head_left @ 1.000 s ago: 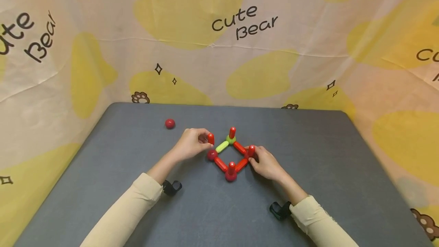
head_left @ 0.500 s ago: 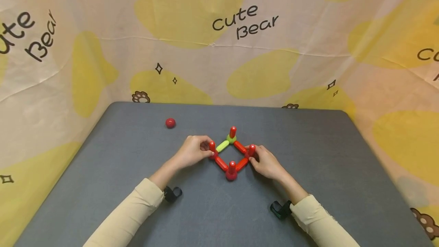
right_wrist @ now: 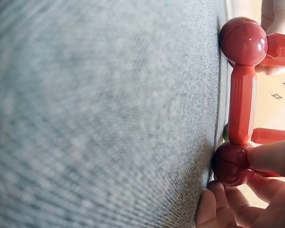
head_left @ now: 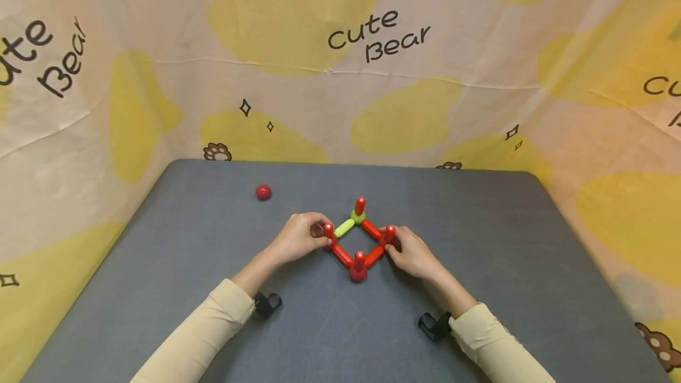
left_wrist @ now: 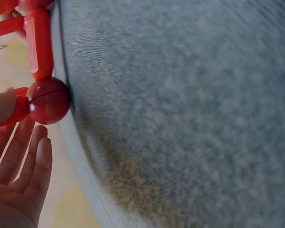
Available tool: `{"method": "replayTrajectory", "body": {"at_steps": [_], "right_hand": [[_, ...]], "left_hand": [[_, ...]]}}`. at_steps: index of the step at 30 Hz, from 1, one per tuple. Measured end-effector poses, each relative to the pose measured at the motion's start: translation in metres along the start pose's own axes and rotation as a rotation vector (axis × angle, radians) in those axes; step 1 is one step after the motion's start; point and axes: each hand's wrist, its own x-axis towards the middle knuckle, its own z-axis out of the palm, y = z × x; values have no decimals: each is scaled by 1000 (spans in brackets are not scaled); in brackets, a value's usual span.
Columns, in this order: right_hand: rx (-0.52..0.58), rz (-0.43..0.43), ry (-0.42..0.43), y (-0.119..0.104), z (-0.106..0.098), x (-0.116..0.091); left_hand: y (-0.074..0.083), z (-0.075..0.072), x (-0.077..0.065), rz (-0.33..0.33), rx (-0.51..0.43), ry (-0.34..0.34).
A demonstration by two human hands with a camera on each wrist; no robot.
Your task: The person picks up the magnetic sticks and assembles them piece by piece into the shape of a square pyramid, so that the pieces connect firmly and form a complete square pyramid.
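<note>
A square frame of rods and balls lies on the table, with a red rod standing up at each corner. My left hand pinches the upright red rod at the left corner. That rod meets a red ball, plain in the left wrist view. At the right corner, my right hand grips a red ball between thumb and fingers. The near corner has another red ball, the far corner a green ball. One side is a green rod; the other sides are red.
A loose red ball sits on the grey table toward the back left. Patterned cloth hangs behind the table and along both sides. Each wrist carries a black strap mount, such as the right one.
My left hand has lowered its red rod onto the left corner ball, where the rod now stands upright. The right hand keeps its place at the right corner.
</note>
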Motion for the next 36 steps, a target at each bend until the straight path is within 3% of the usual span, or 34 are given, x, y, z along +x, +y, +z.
{"method": "replayTrajectory", "body": {"at_steps": [7, 18, 22, 28, 36], "right_hand": [[1, 3, -8, 2, -1, 3], [-3, -48, 2, 6, -1, 15], [4, -46, -9, 6, -3, 22], [24, 34, -33, 7, -5, 32], [19, 75, -64, 5, -6, 45]], "left_hand": [[-2, 3, 0, 28, 72, 6], [3, 9, -13, 90, 172, 13], [8, 12, -17, 70, 178, -9], [17, 15, -20, 27, 181, -44], [26, 22, -23, -8, 207, -36]]}}
